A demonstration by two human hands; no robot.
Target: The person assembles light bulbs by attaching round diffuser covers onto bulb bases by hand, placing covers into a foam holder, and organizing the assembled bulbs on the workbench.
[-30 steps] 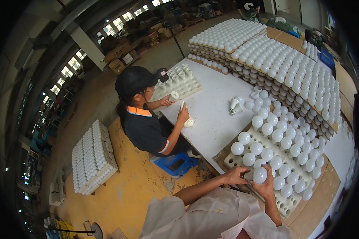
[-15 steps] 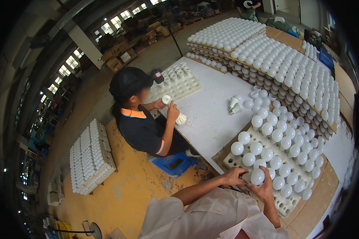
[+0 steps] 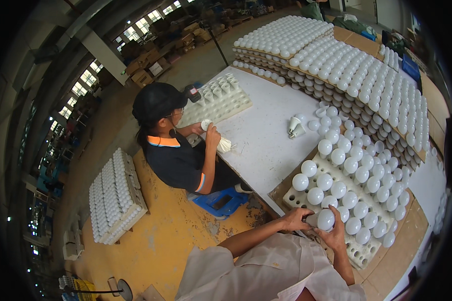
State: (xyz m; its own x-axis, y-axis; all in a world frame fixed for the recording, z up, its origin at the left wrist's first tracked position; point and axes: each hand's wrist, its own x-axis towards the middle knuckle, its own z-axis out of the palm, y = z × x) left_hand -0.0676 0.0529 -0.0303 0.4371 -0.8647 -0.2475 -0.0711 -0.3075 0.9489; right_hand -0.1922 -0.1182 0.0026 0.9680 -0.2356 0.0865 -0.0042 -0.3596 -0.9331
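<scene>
Since a second ago both hands have drawn closer together over the near edge of the foam tray [image 3: 359, 253], and the co-worker [image 3: 178, 150] across the desk [image 3: 266, 135] has shifted the small white piece they are handling.

Far left, on the yellow floor [image 3: 165, 241], sits a separate tray of white bulbs [image 3: 113, 195]. Next comes the seated co-worker in a dark cap, both hands busy at the desk edge, a blue stool [image 3: 218, 200] beneath. Behind that person lies a tray of bulb bases [image 3: 218, 98].

At the lower middle, the left hand [image 3: 295, 219] is curled around the neck end of a white LED bulb [image 3: 325, 219]; its fingers look closed on the base, though the exact grip is partly hidden. The right hand [image 3: 336, 233] cups the bulb's globe from below and behind, fingers wrapped on it. So the bulb is held between both hands, just above the tray's near row, touching no slot.

To the right, rows of bulbs fill the tray, and stacked trays of bulbs [image 3: 356, 75] rise beyond.

I judge the main risk is the smooth globe slipping if either grip loosens, dropping it onto neighbouring bulbs; crowded rows also leave little room, so a sleeve could knock seated bulbs loose.
</scene>
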